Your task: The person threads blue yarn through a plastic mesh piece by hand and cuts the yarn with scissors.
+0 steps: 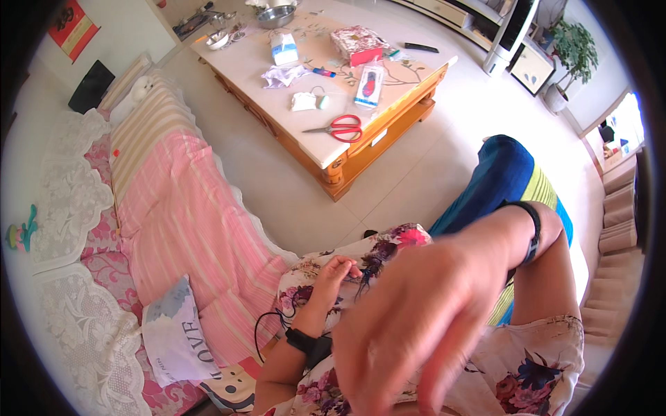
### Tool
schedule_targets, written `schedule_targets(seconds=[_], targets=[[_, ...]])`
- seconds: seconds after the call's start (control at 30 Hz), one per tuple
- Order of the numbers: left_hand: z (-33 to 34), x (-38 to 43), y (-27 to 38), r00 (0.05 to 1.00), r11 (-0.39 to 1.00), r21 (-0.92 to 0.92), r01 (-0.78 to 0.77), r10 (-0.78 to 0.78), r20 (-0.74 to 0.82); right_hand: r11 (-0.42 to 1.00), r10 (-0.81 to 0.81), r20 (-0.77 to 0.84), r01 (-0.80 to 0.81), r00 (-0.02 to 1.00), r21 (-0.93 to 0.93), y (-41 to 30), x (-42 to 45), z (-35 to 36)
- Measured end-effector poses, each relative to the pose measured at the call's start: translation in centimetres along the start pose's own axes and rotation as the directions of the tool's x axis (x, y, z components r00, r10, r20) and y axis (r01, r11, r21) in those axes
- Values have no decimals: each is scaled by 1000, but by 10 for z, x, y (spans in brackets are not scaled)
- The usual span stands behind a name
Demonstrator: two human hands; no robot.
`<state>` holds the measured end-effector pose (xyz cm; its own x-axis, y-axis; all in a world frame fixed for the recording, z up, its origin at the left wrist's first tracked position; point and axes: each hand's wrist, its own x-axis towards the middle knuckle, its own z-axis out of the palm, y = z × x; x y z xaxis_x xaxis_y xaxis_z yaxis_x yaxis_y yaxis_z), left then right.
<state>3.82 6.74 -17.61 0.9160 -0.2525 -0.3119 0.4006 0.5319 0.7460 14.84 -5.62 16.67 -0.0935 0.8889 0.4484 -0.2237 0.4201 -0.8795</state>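
Note:
My left hand [338,273] rests over my lap on the floral dress [400,242], fingers curled in. Thin dark strands show beside its fingertips; whether they are thread or part of the print is unclear, as is whether the hand holds anything. Close to the camera, my right hand [411,317] is raised and blurred by motion, its back towards me. Its fingers point down and its fingertips are hidden or cut off. Each wrist wears a black band, and a black cord [256,333] loops beside the left forearm.
Ahead stands a coffee table [333,151] bearing red-handled scissors [341,128], a packaged item [369,86], a red patterned box [359,44], a tissue pack [284,49] and a metal bowl [277,16]. A pink-covered sofa [182,208] with a cushion [177,333] is at left.

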Motion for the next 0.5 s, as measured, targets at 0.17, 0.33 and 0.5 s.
schedule_targets(seconds=[0.17, 0.33, 0.5], targets=[[10, -11, 14, 999, 998, 67, -8, 11, -36, 930, -329, -153, 291, 932, -225, 0, -7, 56], [18, -46, 41, 983, 979, 160, -124, 143, -114, 724, -145, 85, 164, 986, -669, -33, -19, 76], [11, -82, 72, 933, 956, 164, -241, 275, -234, -21, -5, -507, -507, 862, -861, -88, -100, 38]])
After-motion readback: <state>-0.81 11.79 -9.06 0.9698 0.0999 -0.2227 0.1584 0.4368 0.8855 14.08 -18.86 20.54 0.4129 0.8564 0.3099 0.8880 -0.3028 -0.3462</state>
